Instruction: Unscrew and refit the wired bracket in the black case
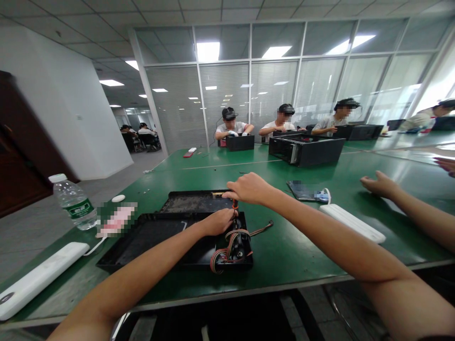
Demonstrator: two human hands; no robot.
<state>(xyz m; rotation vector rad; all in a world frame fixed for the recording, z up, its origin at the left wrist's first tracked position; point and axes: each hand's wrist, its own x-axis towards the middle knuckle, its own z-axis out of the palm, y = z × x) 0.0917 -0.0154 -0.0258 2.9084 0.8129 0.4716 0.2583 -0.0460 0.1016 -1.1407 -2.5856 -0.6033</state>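
A shallow black tray-like casing [152,237] lies on the green table in front of me, with a second dark panel [197,202] behind it. Striped ribbon wires [217,259] loop over parts at the casing's right end. My right hand [249,188] is wrapped round the top of a screwdriver [235,203], whose orange part shows below the fist and which stands upright over that end. Just below it, my left hand [222,221] has its fingers closed near the screwdriver's shaft; whether they pinch the shaft or a part is hidden.
Left: a water bottle [80,208], a pink phone [119,219] and a white power strip [42,279]. Right: a dark phone [304,190], a white power bank [351,222] and another person's hand [380,184]. Beyond are a large black case [313,150] and several people.
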